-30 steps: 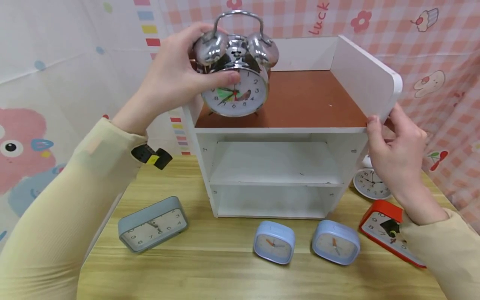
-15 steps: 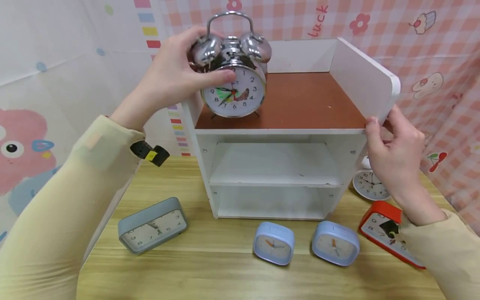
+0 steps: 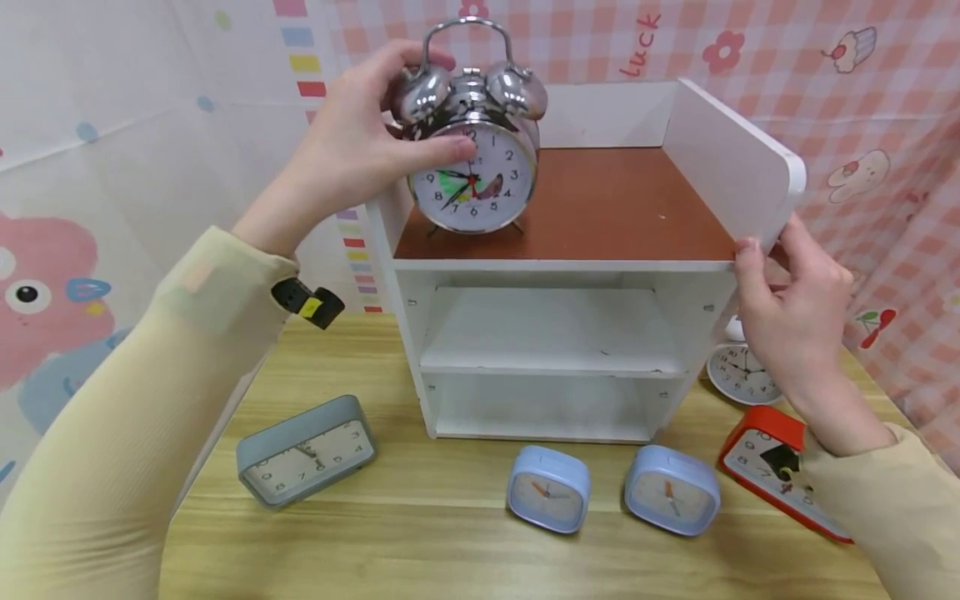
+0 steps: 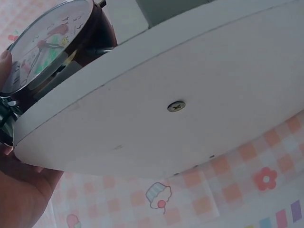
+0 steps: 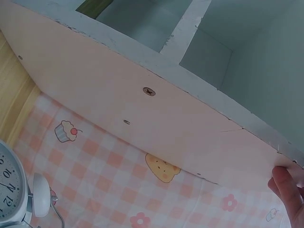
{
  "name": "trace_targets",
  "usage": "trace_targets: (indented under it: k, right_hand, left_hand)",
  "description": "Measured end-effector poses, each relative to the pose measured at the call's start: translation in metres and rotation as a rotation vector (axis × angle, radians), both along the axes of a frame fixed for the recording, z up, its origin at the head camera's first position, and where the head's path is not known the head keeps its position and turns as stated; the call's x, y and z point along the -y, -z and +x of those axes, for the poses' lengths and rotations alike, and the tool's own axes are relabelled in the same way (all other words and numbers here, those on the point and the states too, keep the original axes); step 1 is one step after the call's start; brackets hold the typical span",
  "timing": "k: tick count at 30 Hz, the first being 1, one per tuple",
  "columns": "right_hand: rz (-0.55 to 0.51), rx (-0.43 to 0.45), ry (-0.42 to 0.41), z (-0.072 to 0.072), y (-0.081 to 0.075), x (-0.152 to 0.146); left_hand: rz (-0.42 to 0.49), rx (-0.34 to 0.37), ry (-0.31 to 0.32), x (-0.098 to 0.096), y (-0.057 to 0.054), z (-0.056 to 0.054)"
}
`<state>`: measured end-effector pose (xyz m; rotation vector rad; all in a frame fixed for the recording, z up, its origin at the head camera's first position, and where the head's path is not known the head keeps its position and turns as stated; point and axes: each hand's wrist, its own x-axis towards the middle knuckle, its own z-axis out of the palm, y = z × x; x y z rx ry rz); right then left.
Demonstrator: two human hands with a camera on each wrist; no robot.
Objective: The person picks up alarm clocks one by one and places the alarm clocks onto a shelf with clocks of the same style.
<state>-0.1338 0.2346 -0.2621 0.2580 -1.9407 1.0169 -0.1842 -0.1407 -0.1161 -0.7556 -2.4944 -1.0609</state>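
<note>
My left hand point(image 3: 360, 150) grips a silver twin-bell alarm clock point(image 3: 495, 179) from its left side, the thumb lying across the white dial. The clock is upright at the left end of the brown top point(image 3: 607, 204) of a small white shelf unit point(image 3: 555, 265), its feet right at the board. Most of the left fingers are hidden behind the clock. On the other side, my right hand point(image 3: 798, 308) pinches the shelf's right side panel point(image 3: 742, 158) near its front lower corner. The left wrist view shows the clock's dial point(image 4: 47, 45) beside the panel's edge.
On the wooden table point(image 3: 420, 542) stand a grey-green clock point(image 3: 307, 450), two small lilac clocks point(image 3: 549, 489) point(image 3: 672, 490) and a red clock point(image 3: 765, 467) partly behind my right sleeve. A white clock point(image 3: 744, 372) is beside the shelf. Patterned cloth point(image 3: 585, 42) hangs behind.
The silver clock shifts slightly left, then a little back right with the view, still in my left hand. My right hand keeps its hold on the panel.
</note>
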Motion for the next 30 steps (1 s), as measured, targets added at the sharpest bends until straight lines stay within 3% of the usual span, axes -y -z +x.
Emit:
trace_targets:
  k: [7,15,21,30]
  right_hand:
    - [-0.004,-0.008,0.007,-0.001,0.000,-0.001]
    - [0.003,0.004,-0.002,0.000,0.002,-0.002]
    - [-0.002,0.003,0.000,0.000,0.002,-0.001]
    - [0.004,0.001,0.006,-0.001,0.002,-0.001]
  left_hand:
    - [-0.045,-0.038,-0.015,0.000,-0.001,-0.004]
    - [-0.083,-0.040,-0.088,0.000,-0.002,-0.010]
    - [-0.008,-0.005,-0.064,-0.001,-0.002,-0.013]
    - [-0.010,0.032,-0.053,0.000,-0.003,-0.018]
